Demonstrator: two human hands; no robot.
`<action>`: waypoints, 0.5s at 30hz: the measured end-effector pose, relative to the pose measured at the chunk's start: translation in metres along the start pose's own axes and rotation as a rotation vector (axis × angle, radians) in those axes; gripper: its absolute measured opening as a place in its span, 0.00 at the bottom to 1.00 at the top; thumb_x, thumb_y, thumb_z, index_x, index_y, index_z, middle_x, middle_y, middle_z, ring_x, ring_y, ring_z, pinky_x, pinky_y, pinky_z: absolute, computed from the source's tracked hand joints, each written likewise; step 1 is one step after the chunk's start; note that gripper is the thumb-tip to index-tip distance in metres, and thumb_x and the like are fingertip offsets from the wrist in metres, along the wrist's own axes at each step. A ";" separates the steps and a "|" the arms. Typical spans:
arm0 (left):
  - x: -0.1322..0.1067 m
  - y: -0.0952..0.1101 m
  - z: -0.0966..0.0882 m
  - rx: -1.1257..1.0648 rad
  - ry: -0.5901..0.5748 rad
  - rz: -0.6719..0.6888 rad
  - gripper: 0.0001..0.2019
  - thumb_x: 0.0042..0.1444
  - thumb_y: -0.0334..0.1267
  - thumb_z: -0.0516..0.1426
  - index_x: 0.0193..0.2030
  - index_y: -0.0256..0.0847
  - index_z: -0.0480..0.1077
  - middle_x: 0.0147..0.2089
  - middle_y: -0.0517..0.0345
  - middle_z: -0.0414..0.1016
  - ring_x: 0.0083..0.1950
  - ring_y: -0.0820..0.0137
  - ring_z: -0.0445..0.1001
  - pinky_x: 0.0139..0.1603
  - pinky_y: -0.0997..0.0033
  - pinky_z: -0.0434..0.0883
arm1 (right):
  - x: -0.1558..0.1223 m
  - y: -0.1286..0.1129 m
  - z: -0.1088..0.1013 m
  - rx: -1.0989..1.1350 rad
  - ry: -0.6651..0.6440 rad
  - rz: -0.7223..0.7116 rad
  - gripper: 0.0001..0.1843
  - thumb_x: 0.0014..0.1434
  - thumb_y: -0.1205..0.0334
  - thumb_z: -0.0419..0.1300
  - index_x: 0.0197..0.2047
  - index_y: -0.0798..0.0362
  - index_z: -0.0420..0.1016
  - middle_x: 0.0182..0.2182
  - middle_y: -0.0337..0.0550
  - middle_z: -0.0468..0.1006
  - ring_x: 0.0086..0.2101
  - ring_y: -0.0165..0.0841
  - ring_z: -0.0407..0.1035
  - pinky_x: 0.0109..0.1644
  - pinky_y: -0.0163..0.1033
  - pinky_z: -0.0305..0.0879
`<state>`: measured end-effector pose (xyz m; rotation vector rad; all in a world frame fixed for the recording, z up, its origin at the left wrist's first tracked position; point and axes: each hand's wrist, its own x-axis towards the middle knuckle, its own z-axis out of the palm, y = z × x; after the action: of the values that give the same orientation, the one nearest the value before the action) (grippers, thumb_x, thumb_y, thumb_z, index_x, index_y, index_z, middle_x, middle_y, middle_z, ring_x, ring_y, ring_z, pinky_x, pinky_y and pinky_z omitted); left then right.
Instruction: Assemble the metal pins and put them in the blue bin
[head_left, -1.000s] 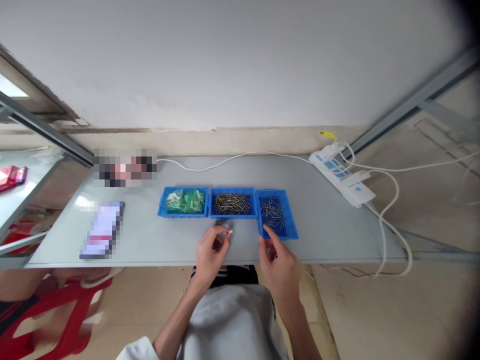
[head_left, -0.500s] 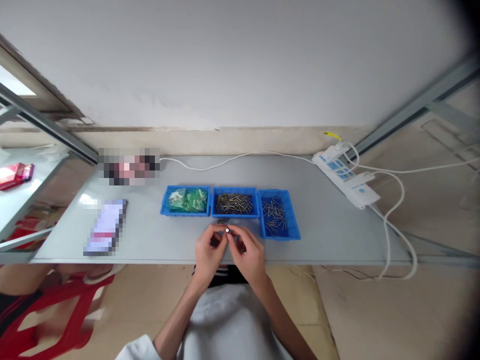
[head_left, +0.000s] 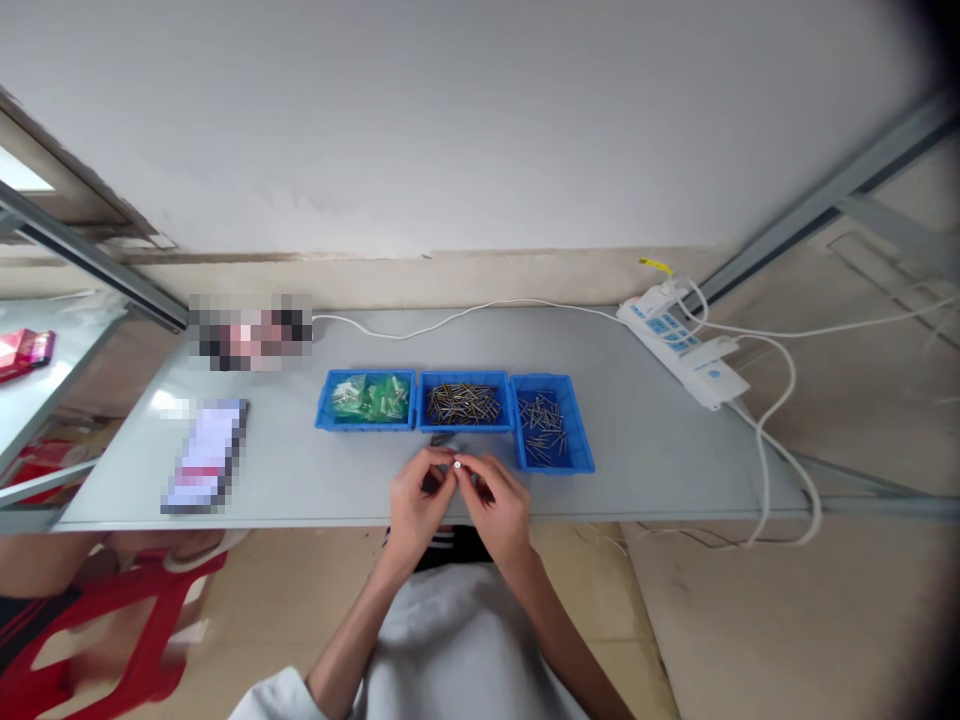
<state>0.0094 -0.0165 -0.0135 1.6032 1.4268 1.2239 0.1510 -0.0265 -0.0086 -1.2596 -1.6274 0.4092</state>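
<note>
Close to the table's front edge, my left hand [head_left: 421, 503] and my right hand [head_left: 496, 505] meet, fingertips pinched together. Between them is a small piece with a round white end [head_left: 457, 464]; its kind is too small to make out, and the fingers hide the rest. Just beyond the hands stand three blue bins. The left bin [head_left: 364, 427] holds green and clear bags of pale plastic pieces. Many brassy screws [head_left: 463, 403] fill the middle bin [head_left: 466, 429]. Thinner silvery screws or nails [head_left: 544, 420] lie scattered in the right bin [head_left: 574, 440].
A blurred-out phone-like slab [head_left: 202, 455] lies on the left of the grey table [head_left: 300, 480]. Behind it is another pixelated object [head_left: 251, 333]. A white power strip [head_left: 682, 345] with cables sits at the right. A person's leg and a red stool [head_left: 150, 640] are at lower left.
The view has shifted slightly, so table and bins appear a little further left. Both hands keep their pinch, and the small piece's white end shows slightly differently.
</note>
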 end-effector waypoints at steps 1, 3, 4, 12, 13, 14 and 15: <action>-0.001 0.001 0.000 -0.008 -0.003 0.009 0.03 0.66 0.36 0.62 0.43 0.43 0.79 0.45 0.55 0.87 0.31 0.73 0.77 0.36 0.74 0.75 | 0.000 -0.003 -0.003 -0.017 0.002 -0.013 0.12 0.77 0.63 0.58 0.49 0.50 0.86 0.34 0.45 0.86 0.29 0.31 0.77 0.38 0.35 0.75; -0.001 0.004 -0.001 -0.015 -0.004 0.017 0.05 0.67 0.38 0.62 0.46 0.43 0.79 0.42 0.55 0.86 0.29 0.73 0.76 0.35 0.74 0.75 | 0.001 -0.008 -0.013 -0.069 0.041 -0.040 0.12 0.77 0.63 0.59 0.48 0.50 0.86 0.33 0.44 0.85 0.27 0.30 0.75 0.36 0.35 0.74; -0.002 0.006 -0.001 -0.010 0.006 0.014 0.06 0.68 0.39 0.61 0.47 0.43 0.80 0.41 0.55 0.86 0.29 0.73 0.75 0.34 0.74 0.74 | 0.004 -0.011 -0.020 -0.108 0.086 -0.042 0.11 0.77 0.63 0.59 0.48 0.50 0.86 0.31 0.43 0.85 0.25 0.29 0.73 0.35 0.34 0.74; -0.009 0.005 0.000 -0.054 0.199 -0.064 0.12 0.75 0.45 0.57 0.47 0.42 0.80 0.39 0.54 0.84 0.30 0.72 0.74 0.34 0.73 0.72 | 0.032 -0.009 -0.081 -0.438 0.337 0.129 0.14 0.75 0.54 0.63 0.53 0.53 0.85 0.31 0.41 0.84 0.22 0.28 0.67 0.33 0.36 0.70; -0.010 0.004 0.000 -0.071 0.218 -0.073 0.13 0.75 0.46 0.57 0.47 0.42 0.80 0.39 0.54 0.84 0.30 0.71 0.74 0.34 0.72 0.72 | 0.031 -0.010 -0.081 -0.427 0.306 0.114 0.13 0.76 0.54 0.62 0.53 0.52 0.85 0.31 0.41 0.83 0.22 0.28 0.67 0.33 0.35 0.70; -0.010 0.003 0.000 -0.086 0.232 -0.079 0.13 0.75 0.47 0.57 0.48 0.42 0.79 0.38 0.54 0.83 0.31 0.71 0.75 0.34 0.73 0.73 | 0.028 -0.011 -0.077 -0.402 0.259 0.090 0.13 0.76 0.55 0.62 0.53 0.52 0.84 0.30 0.41 0.83 0.22 0.28 0.67 0.33 0.35 0.70; -0.011 0.003 0.000 -0.099 0.242 -0.084 0.14 0.75 0.48 0.57 0.48 0.42 0.79 0.38 0.54 0.83 0.32 0.70 0.76 0.34 0.73 0.73 | 0.024 -0.012 -0.071 -0.368 0.195 0.059 0.12 0.77 0.56 0.61 0.52 0.51 0.84 0.30 0.40 0.83 0.22 0.28 0.67 0.33 0.35 0.69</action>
<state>0.0109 -0.0275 -0.0131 1.3507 1.5382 1.4538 0.2053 -0.0314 0.0440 -1.5704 -1.5438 0.0167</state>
